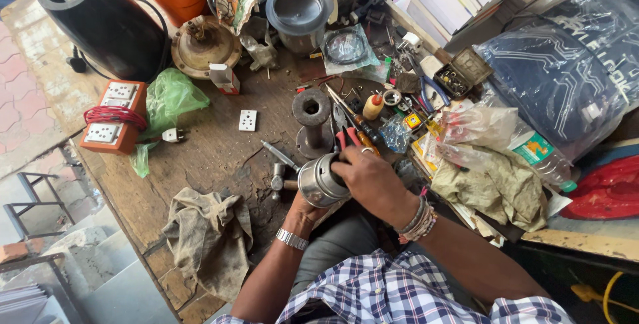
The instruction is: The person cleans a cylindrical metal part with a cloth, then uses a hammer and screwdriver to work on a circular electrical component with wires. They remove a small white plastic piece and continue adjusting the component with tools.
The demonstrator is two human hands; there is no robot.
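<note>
Cluttered wooden workbench (219,144), outdoors beside paving, seen from above. At the near edge a shiny metal cylinder (319,181) is held on its side between both hands. The right hand (373,181) is laid over the cylinder's open end, fingers curled around the rim. The left hand (306,207) is tucked under the cylinder, mostly hidden; its grip cannot be told. A hammer (279,179) lies just left of the cylinder. A dirty grey rag (210,234) is bunched further left. A dark metal spool (313,121) stands upright behind, with red-handled pliers (345,136) beside it. An orange socket board (113,117) is placed at the left edge.
</note>
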